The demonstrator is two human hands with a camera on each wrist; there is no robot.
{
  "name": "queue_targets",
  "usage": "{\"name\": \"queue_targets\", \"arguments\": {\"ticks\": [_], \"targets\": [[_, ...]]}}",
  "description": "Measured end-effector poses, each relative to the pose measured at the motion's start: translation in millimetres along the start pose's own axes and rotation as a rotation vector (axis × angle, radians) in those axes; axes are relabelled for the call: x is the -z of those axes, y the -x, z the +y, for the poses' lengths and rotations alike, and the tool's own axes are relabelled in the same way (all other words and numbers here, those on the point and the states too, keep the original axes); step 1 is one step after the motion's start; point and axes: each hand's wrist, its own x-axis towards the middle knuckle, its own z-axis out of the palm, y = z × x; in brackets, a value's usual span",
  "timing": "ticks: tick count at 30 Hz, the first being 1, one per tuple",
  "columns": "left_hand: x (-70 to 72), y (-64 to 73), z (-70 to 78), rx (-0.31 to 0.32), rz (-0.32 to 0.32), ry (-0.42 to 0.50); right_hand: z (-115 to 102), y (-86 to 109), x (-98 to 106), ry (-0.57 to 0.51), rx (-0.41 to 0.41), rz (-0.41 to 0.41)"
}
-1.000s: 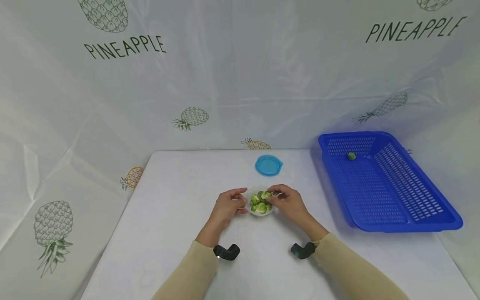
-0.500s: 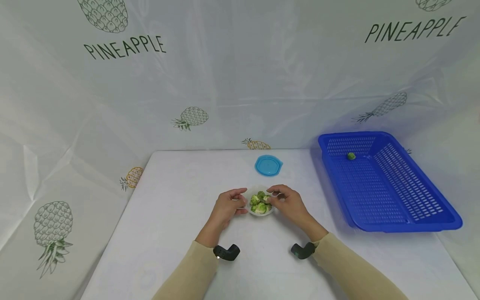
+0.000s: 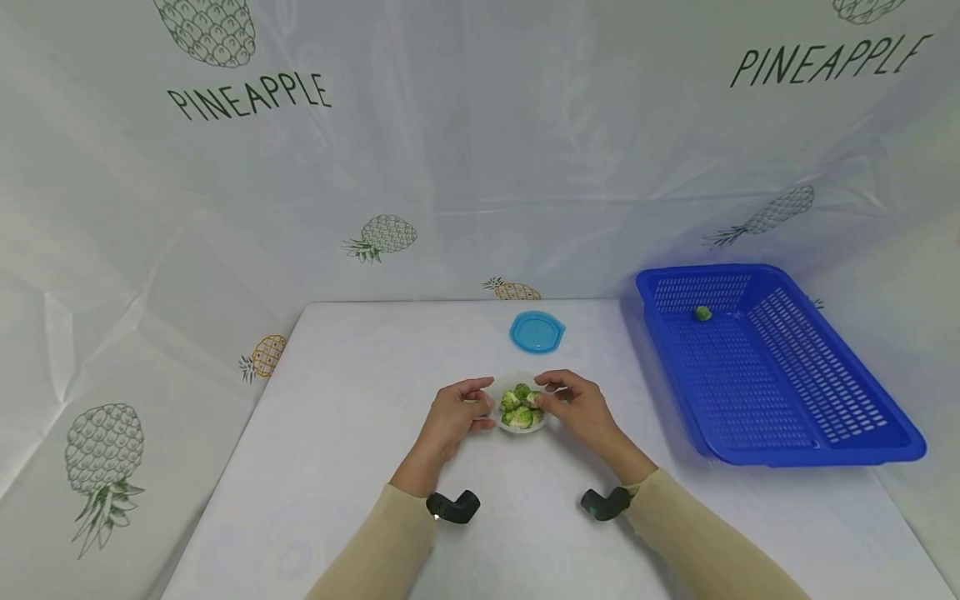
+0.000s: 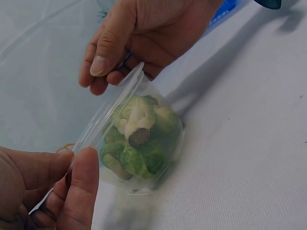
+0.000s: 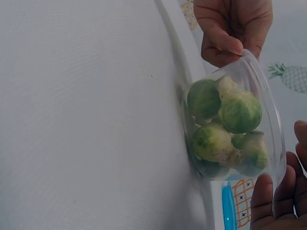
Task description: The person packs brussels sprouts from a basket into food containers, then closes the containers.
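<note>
A clear round plastic container (image 3: pixel 502 383) stands on the white table in front of me, with several Brussels sprouts (image 3: pixel 521 416) inside. My left hand (image 3: pixel 456 410) pinches its left rim between thumb and fingers, as both wrist views show. Around the opposite rim (image 4: pixel 137 72) hovers my right hand (image 4: pixel 139 36), its fingers loosely bent and the thumb above the opening. No sprout shows between those fingers. In the right wrist view the sprouts (image 5: pixel 242 112) lie heaped behind the clear wall, stem ends visible on some.
A blue lid (image 3: pixel 537 332) lies flat on the table beyond the container. To the right is a large blue plastic basket (image 3: pixel 817 456) with one Brussels sprout (image 3: pixel 702 313) at its far left. A pineapple-printed sheet (image 3: pixel 465 150) hangs behind the table.
The sprout at my right fingertips has gone down among the others in the container, and those fingers no longer hold it. My left hand has stayed on the rim.
</note>
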Motion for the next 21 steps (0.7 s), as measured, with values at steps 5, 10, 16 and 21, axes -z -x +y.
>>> {"name": "queue_targets", "arguments": {"ticks": [5, 10, 16, 21], "targets": [[0.6, 0.2, 0.3, -0.003, 0.000, 0.000, -1, -0.3, 1, -0.038, -0.020, -0.008], [0.5, 1.1, 1.0, -0.001, -0.001, -0.003, -2, -1.8, 3, -0.034, -0.025, -0.001], [0.7, 0.5, -0.1, -0.006, 0.005, -0.005, -10, -5.5, 14, 0.000, 0.004, 0.029], [0.5, 0.1, -1.5, -0.010, 0.007, -0.005, -22, -8.6, 29, 0.045, 0.025, 0.063]]}}
